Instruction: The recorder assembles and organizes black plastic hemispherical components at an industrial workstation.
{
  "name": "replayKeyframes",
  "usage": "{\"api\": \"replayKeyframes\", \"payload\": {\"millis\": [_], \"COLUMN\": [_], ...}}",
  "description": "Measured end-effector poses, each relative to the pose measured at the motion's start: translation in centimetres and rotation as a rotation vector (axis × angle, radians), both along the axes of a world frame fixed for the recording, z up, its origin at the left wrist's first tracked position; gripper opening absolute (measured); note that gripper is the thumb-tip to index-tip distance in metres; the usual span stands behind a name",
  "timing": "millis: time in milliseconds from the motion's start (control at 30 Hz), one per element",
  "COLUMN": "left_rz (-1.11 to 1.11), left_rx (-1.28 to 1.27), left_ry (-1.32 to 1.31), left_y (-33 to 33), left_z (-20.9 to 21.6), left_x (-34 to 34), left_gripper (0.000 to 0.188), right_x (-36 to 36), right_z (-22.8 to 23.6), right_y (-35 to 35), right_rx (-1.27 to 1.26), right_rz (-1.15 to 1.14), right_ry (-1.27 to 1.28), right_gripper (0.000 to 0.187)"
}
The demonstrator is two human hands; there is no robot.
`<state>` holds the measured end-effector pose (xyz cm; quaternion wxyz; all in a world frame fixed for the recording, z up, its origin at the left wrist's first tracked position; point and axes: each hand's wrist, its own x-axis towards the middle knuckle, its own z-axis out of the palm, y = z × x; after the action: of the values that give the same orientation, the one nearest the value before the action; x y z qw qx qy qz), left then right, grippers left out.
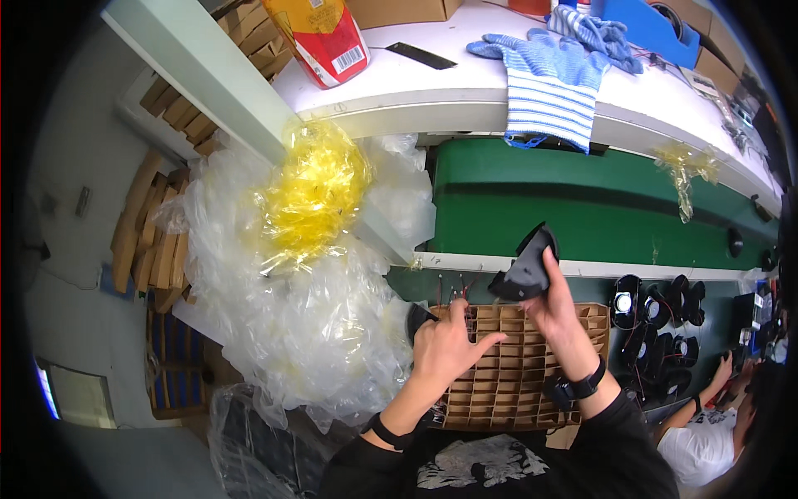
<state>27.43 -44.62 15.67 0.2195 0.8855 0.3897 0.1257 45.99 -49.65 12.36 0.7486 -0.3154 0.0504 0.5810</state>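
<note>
My right hand (555, 308) grips a black fan (528, 268), tilted and raised over the far edge of a brown cardboard divider grid (507, 366). Its curved rim and a flat side show; the blades are hidden. My left hand (449, 345) is over the left part of the grid, thumb stretched to the right and index finger pointing away from me. Beside its outer fingers lies another black part (418, 319), partly covered by the hand, so I cannot tell whether they touch. Thin wires (453, 289) stick up just beyond the left fingertips.
Several black fans (657, 308) lie to the right, near a co-worker's arm (711, 391). Clear plastic bags (291, 333) and yellow film (320, 195) heap up on the left by a pale post (199, 75). A white shelf (416, 91) with striped gloves (553, 83) spans the far side.
</note>
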Motion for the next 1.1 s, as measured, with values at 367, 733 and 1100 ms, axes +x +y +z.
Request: {"api": "replayKeyframes", "payload": {"millis": [367, 733, 1100], "left_rz": [-0.183, 0.107, 0.306], "left_rx": [0.227, -0.372, -0.59], "left_ry": [-0.083, -0.747, -0.862], "left_y": [-0.6, 4.0, 11.9], "left_z": [-1.2, 13.2, 8.9], "left_x": [0.8, -7.3, -12.8], "left_gripper": [0.013, 0.045, 0.067], "right_x": [-1.0, 20.8, 9.4], "right_z": [0.7, -16.9, -8.8], "right_y": [2.9, 4.6, -0.1], "right_rx": [0.05, -1.166, -0.282], "right_rz": [-0.23, -0.465, -0.223], "right_ry": [-0.004, -1.724, -2.11], "right_gripper": [0.04, 0.095, 0.068]}}
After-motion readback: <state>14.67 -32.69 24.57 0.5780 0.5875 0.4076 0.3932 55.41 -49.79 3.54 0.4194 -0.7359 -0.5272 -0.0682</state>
